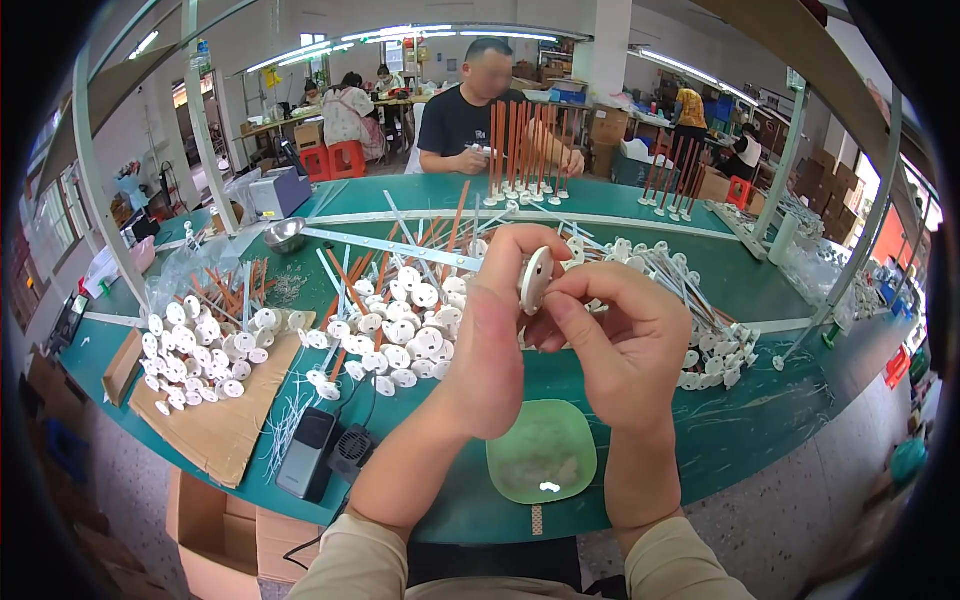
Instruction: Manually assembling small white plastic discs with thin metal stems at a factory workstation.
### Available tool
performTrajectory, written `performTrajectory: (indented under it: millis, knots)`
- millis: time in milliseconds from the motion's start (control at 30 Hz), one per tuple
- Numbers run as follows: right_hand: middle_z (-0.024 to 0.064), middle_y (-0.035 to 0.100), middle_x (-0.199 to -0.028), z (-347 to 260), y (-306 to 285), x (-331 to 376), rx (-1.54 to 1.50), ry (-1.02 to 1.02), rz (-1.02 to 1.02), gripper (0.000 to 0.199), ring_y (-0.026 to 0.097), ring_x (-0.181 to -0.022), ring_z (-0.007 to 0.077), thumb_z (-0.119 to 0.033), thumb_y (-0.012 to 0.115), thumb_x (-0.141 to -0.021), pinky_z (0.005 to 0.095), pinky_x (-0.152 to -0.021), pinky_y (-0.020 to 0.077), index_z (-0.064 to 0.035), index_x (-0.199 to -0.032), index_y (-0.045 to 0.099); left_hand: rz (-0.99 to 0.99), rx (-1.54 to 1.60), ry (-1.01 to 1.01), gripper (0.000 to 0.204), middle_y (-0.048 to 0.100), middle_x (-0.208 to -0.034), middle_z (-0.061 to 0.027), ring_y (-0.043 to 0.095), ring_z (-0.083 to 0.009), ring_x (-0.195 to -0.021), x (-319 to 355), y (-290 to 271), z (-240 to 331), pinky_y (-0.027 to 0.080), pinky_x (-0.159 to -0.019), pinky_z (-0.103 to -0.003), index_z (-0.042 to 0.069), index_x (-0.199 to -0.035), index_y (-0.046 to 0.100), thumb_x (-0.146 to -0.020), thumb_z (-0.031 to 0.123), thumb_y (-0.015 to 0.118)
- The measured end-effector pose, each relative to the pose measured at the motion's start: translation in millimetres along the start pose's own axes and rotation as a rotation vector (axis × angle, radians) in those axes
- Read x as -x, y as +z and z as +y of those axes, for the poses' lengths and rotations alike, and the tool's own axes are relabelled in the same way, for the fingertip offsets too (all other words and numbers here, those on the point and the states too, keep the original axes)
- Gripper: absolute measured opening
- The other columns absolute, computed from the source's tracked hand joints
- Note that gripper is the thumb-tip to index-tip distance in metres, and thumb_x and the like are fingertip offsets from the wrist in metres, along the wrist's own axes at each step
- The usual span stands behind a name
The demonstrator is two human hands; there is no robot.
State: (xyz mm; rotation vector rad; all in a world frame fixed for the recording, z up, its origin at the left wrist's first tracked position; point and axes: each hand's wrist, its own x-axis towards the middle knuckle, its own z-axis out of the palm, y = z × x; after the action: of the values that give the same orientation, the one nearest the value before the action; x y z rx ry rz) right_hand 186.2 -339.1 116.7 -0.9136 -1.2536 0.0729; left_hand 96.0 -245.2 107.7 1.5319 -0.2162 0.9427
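Note:
Above the green table (440,510), my left hand (490,340) is closed around a round white disc (536,280) with a small slot, seen almost edge-on. My right hand (625,340) pinches at the lower right side of the same disc; whatever lies between those fingertips is too small or hidden to name. A pale flat strip (400,245) reaches leftward from behind my left hand, and I cannot tell if it joins the disc. Below both hands sits a light green bowl (540,425) with a few small white pieces (549,487) at its near side.
White discs on brown and grey sticks lie heaped ahead (420,300), at left on cardboard (215,440), and at right (720,355). A power bank (306,455) and small fan (352,447) stand at front left. Across the table a co-worker (470,130) sits behind upright brown sticks (520,150).

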Motion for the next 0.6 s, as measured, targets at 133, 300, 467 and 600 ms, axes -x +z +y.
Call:
performTrajectory:
  millis: [133, 300, 467, 600]
  knots:
    - [0.0099, 0.065, -0.090, 2.1, 8.5, 2.2, 0.200, -0.119, 0.040, 0.004, 0.068, -0.071, 0.0150, 0.007, 0.062, -0.091, 0.0246, -0.060, 0.0568, 0.0081, -0.095, 0.064, 0.020, 0.012, 0.123, 0.084, 0.047, -0.089, 0.0011, 0.041, -0.0049, -0.070, -0.3, 4.1, 3.1, 0.033, -0.058, -0.020, 0.003, -0.123, 0.041, -0.091, 0.080, 0.030]
    - [0.0092, 0.064, -0.092, 7.5, 11.5, 4.2, 0.344, -0.226, 0.089, 0.002, 0.066, -0.074, 0.0139, 0.008, 0.061, -0.091, 0.0247, -0.063, 0.0567, 0.0079, -0.093, 0.062, 0.060, -0.156, 0.238, 0.093, 0.052, -0.089, -0.0033, 0.050, -0.0094, -0.072, -3.3, -1.0, -0.1, 0.041, -0.056, -0.025, -0.002, -0.126, 0.040, -0.086, 0.082, 0.039]
    - [0.0127, 0.064, -0.087, 4.3, 12.9, 2.8, 0.540, -0.448, 0.123, 0.006, 0.063, -0.071, 0.0186, 0.010, 0.065, -0.085, 0.0270, -0.061, 0.0510, 0.0076, -0.090, 0.063, 0.056, -0.418, 0.155, 0.107, 0.048, -0.104, -0.0051, 0.046, -0.0128, -0.092, 2.1, 0.9, 2.2, 0.037, -0.083, -0.028, 0.001, -0.127, 0.042, -0.081, 0.091, 0.008]
    - [0.0135, 0.064, -0.083, 4.5, 13.8, 1.3, 0.588, -0.499, 0.153, 0.009, 0.061, -0.069, 0.0223, 0.010, 0.067, -0.081, 0.0288, -0.060, 0.0490, 0.0069, -0.088, 0.063, 0.031, -0.246, 0.265, 0.094, 0.052, -0.082, -0.0099, 0.050, -0.0157, -0.065, -1.6, -3.7, -6.5, 0.041, -0.055, -0.028, -0.006, -0.127, 0.039, -0.085, 0.078, 0.048]
